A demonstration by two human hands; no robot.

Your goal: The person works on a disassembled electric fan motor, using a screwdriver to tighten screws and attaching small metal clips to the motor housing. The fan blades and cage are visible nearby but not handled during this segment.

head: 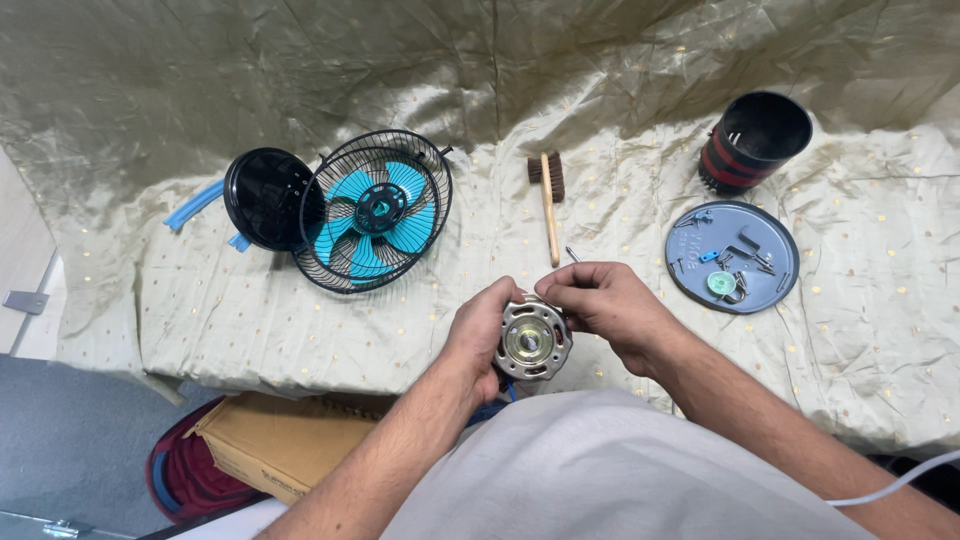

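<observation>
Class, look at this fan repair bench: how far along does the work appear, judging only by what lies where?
Done: the blue-bladed fan cage lies off on the cloth, the black housing stands empty, and small screws and parts sit on the grey round cover. In hand: the left hand holds the metal motor while the right hand works at its rim. Left: the brush lies unused; nothing is reassembled.

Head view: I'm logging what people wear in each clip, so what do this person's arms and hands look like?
Both forearms are bare, with no sleeves reaching into sight. The left hand and the right hand wear no gloves, and no watch, bracelet or ring shows on wrists or fingers. A pale grey garment covers the torso below the arms. No markings or cables sit on either arm.
</observation>
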